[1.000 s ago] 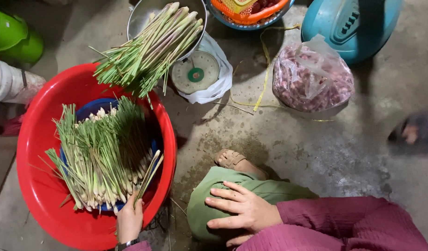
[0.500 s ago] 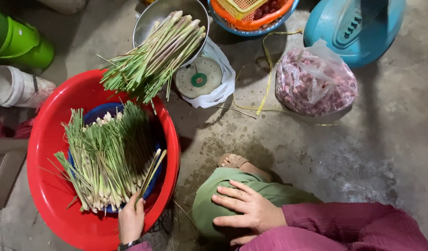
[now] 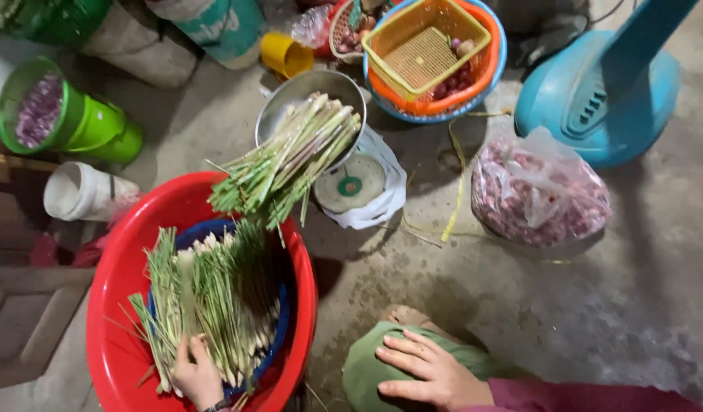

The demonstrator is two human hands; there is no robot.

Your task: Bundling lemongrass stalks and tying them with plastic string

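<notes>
The left hand (image 3: pixel 196 374) lies at the near edge of the red basin (image 3: pixel 122 267), fingers curled down on the cut ends of the lemongrass (image 3: pixel 206 305). Whether it grips a stalk or only presses on the pile I cannot tell. The lemongrass fans away from that hand, pale bases near it and green tops pointing to the basin's far rim, heaped in a blue bowl (image 3: pixel 279 320) that sits inside the basin.

The right hand (image 3: pixel 431 370) is well clear of the basin, to its right, laid flat and open on a knee in green cloth (image 3: pixel 366 366), fingers spread and pointing back toward the basin; it holds nothing. Its sleeve (image 3: pixel 588 397) is maroon. A bare foot (image 3: pixel 408 317) shows just beyond the knee.

Just past the basin's far rim a second bundle (image 3: pixel 290 164) rests in a steel pan (image 3: pixel 290 103), its leafy tips hanging over the basin. The pan sits on a scale (image 3: pixel 355 183) wrapped in white plastic. Right of the basin, further off on the floor, lies a clear bag of shallots (image 3: pixel 538 198), with a teal fan base (image 3: pixel 595 99) beyond it. Far beyond the basin stands a yellow basket (image 3: pixel 424 46) nested in an orange one. Left of the basin lie a white cup (image 3: pixel 80 191) and a green bucket (image 3: pixel 92 122).
</notes>
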